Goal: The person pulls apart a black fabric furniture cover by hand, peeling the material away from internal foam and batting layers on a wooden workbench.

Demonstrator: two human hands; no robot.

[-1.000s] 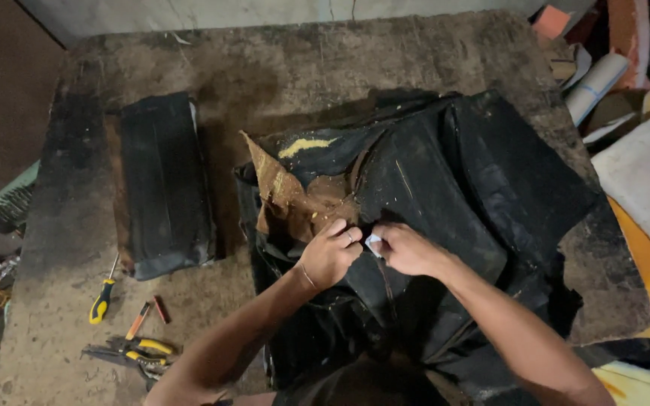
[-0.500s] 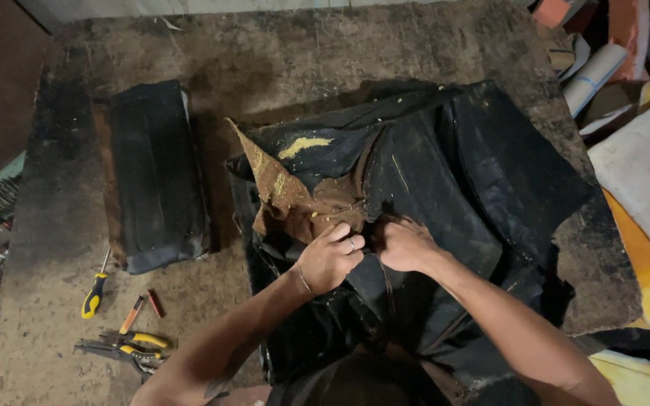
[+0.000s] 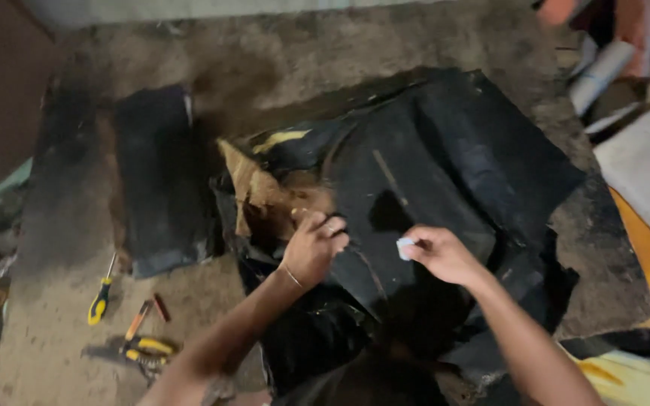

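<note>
Fingers of left hand [image 3: 314, 246] gripping black sheet [image 3: 445, 173] edge; right hand [image 3: 438, 254] pinching white chalk [image 3: 405, 245] above sheet. Possible slip, smudging mark, through loose grip.

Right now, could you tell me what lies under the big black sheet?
Torn brown backing shows beside the left hand. The black sheet hides everything else on the table.

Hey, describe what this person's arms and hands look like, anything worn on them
Both forearms are bare, with no sleeves and no gloves. The left hand has a thin bracelet at the wrist and what looks like a ring on one finger. The right hand shows nothing worn on the wrist or fingers.
</note>
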